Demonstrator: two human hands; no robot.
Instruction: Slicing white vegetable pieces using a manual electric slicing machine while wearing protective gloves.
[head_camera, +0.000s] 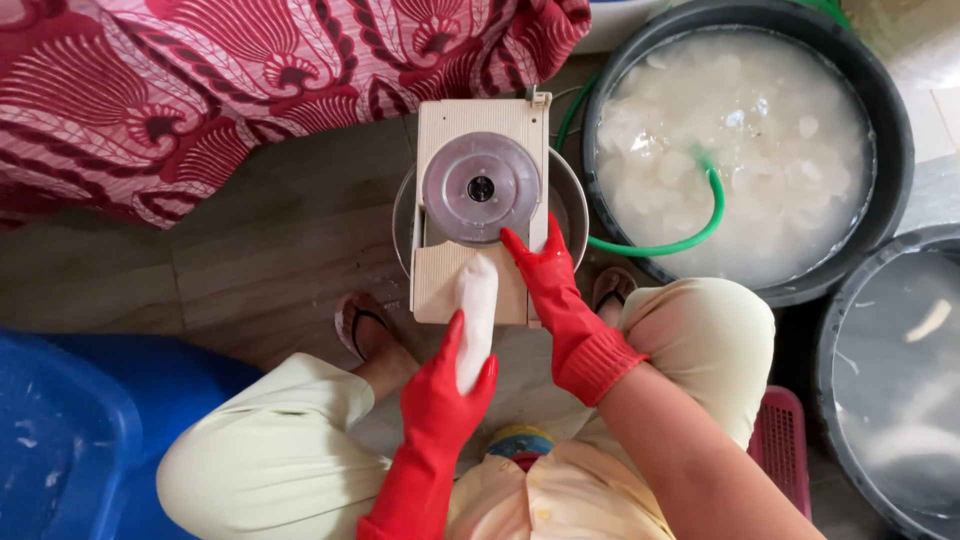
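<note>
So what I'm seeing is a peeled white root (477, 310), long and smooth, lying lengthwise on the beige slicer board (481, 215), its far tip right up against the board's round grey disc (481, 188), near end hanging off.

A large black tub (893, 120) of cloudy water and white slices holds a green hose (690, 235), beside a second dark tub (850, 300), a blue crate (70, 440), and red patterned cloth (250, 80).
</note>
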